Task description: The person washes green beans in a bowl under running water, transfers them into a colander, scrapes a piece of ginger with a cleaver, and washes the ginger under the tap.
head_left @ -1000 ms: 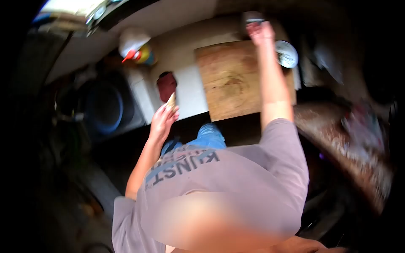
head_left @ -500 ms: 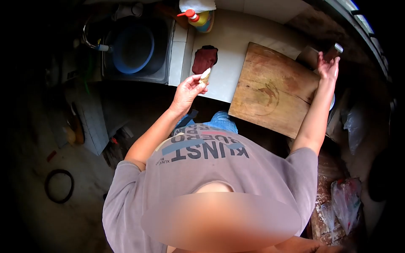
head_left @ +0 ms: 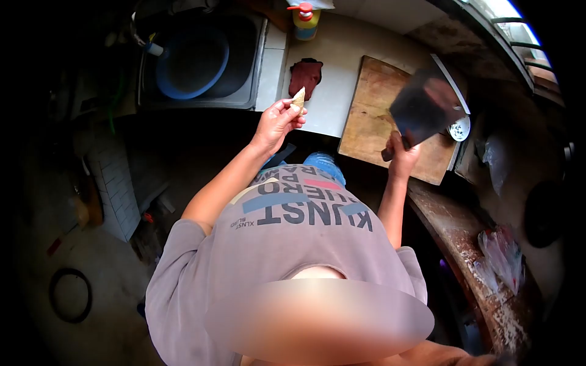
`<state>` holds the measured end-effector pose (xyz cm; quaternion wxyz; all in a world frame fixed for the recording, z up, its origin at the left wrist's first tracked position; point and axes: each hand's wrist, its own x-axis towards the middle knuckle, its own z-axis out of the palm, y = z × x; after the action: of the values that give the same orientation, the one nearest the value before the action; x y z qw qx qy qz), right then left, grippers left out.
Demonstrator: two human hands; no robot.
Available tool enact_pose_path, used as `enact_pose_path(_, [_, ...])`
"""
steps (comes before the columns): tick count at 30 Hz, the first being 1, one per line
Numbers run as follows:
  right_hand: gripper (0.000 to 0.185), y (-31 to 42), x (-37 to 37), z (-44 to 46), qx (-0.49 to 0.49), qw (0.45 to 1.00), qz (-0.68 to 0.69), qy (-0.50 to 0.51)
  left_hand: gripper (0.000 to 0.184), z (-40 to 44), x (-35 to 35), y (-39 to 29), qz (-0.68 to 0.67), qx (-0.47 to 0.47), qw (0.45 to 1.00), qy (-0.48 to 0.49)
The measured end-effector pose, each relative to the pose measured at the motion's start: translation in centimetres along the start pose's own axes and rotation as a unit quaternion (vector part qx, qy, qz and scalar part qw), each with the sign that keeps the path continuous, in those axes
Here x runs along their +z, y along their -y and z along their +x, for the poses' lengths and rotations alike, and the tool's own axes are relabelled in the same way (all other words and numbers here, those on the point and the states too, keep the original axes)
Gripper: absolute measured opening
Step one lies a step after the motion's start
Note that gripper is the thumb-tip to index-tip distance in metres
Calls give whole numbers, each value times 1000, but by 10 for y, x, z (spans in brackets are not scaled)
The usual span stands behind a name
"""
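Observation:
My left hand (head_left: pixel 281 124) pinches a small tan, pointed piece of root (head_left: pixel 298 97) between thumb and fingertips, holding it tip-up in front of the counter; its exact kind is unclear. My right hand (head_left: pixel 403 155) is wrapped round the handle of a cleaver (head_left: pixel 422 110). The broad dark blade, blurred by motion, is raised over the right part of a wooden cutting board (head_left: pixel 366 125). A dark red cloth (head_left: pixel 304 79) lies on the counter just beyond my left hand.
Left of the counter is a sink (head_left: pixel 256 67) with a blue-rimmed basin (head_left: pixel 210 86). A pump bottle (head_left: pixel 306 25) with a red top stands at the back. Beyond the board's right edge is a white patterned dish (head_left: pixel 459 129). Plastic bags (head_left: pixel 502 259) lie on a worn ledge at right.
My right hand has come from beyond the board's far right corner back toward my body and left, now gripping the cleaver. My left hand still holds the root piece, almost unmoved.

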<state>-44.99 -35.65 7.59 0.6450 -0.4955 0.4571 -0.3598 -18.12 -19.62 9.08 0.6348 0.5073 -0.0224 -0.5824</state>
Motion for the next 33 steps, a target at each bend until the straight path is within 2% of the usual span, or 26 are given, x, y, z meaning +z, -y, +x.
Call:
enact_pose_path(1, [48, -6, 11, -10, 89, 992, -81, -33, 25, -6, -6, -3, 14, 6, 1000, 0])
enact_pose_path(2, [28, -15, 31, -21, -20, 986, -159, -36, 26, -13, -15, -6, 26, 13, 1000, -1])
enact_pose_path(3, [28, -16, 47, -30, -132, 954, -268, 16, 26, -19, -24, -9, 21, 20, 1000, 0])
enact_pose_path(4, [30, 7, 80, -44, -197, 931, -302, 66, 27, -26, -35, -10, 25, 31, 999, 3])
enact_pose_path(5, [38, -1, 102, -49, -311, 897, -292, 116, 27, -33, -46, -12, 29, 43, 999, 5])
enact_pose_path(6, [44, 11, 130, -61, -376, 856, -318, 157, 31, -35, -64, -7, 24, 83, 996, 19])
enact_pose_path(7, [48, 14, 154, -74, -398, 830, -343, 185, 34, -60, -66, -21, -11, 156, 986, 62])
enact_pose_path(8, [42, 12, 176, -85, -406, 820, -345, 211, 34, -65, -88, -18, -17, 162, 985, 59])
enact_pose_path(9, [37, 9, 196, -93, -413, 808, -346, 238, 38, -67, -117, -10, -212, 32, 970, 113])
enact_pose_path(10, [37, 7, 214, -100, -417, 804, -345, 247, 42, -74, -134, -10, -395, -98, 898, 164])
enact_pose_path(11, [41, 4, 232, -108, -424, 792, -351, 264, 42, -81, -149, -6, -401, -89, 897, 162])
enact_pose_path(12, [45, 1, 247, -116, -430, 781, -357, 280, 41, -91, -158, -6, -290, 43, 946, 139])
enact_pose_path(13, [45, -2, 262, -123, -431, 777, -353, 291, 40, -102, -170, -7, -168, 172, 965, 107])
enact_pose_path(14, [48, -4, 274, -128, -443, 763, -357, 306, 40, -111, -182, -7, -171, 178, 964, 98])
enact_pose_path(17, [55, -23, 313, -147, -464, 743, -344, 336, 39, -142, -223, -9, 10, 261, 964, 40])
enact_pose_path(19, [56, -37, 333, -160, -466, 747, -315, 354, 38, -156, -243, -7, 22, 271, 962, 8])
enact_pose_path(26, [51, -78, 366, -183, -435, 725, -367, 389, 36, -185, -293, 2, -51, 256, 962, -81])
enact_pose_path(29, [53, -87, 374, -187, -426, 723, -358, 410, 36, -192, -304, 4, -80, 234, 961, -126])
enact_pose_path(32, [53, -100, 377, -186, -408, 726, -366, 416, 36, -197, -311, 7, -131, 196, 946, -224])
enact_pose_path(33, [54, -106, 376, -182, -400, 729, -372, 412, 36, -198, -315, 7, -118, 176, 955, -208])
